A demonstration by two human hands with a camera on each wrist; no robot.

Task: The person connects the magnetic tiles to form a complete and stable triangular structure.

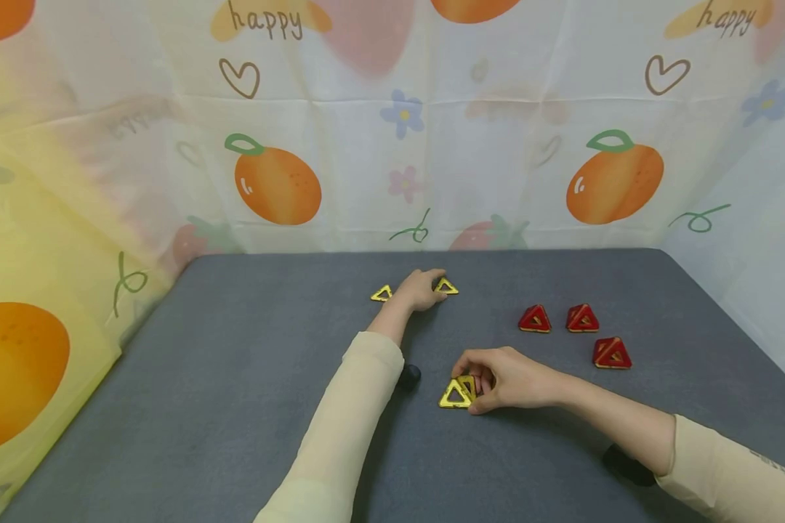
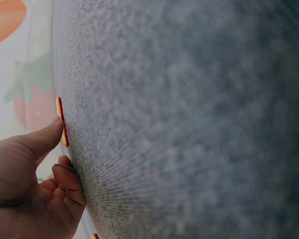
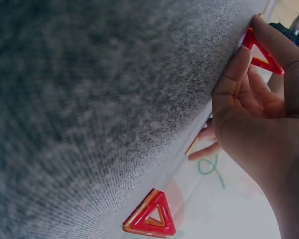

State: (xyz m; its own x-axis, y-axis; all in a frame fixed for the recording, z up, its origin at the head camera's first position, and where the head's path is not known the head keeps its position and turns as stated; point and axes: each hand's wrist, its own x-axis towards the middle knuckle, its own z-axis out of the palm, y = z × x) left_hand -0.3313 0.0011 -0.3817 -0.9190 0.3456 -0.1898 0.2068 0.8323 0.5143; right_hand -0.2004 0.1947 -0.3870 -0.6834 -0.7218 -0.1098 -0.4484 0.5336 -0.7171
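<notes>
At the far side of the table my left hand [image 1: 420, 289] has its thumb and a finger about a yellow triangular magnetic tile [image 1: 447, 286], which lies flat. In the left wrist view the thumb meets this thin red-and-yellow tile [image 2: 63, 122]. Another yellow triangular tile [image 1: 381, 293] lies left of that hand, partly covered by it. Nearer the middle, my right hand [image 1: 513, 378] pinches joined yellow triangular tiles [image 1: 456, 394], tilted against each other on the table. Their outer face appears red in the right wrist view [image 3: 263, 63]; the hand hides part of them.
Three red pyramids of triangular tiles stand to the right: one at the left [image 1: 534, 319], one behind [image 1: 583, 318] and one nearer [image 1: 612, 353]. The grey table [image 1: 203, 392] meets a fruit-printed curtain [image 1: 353, 174] at the back.
</notes>
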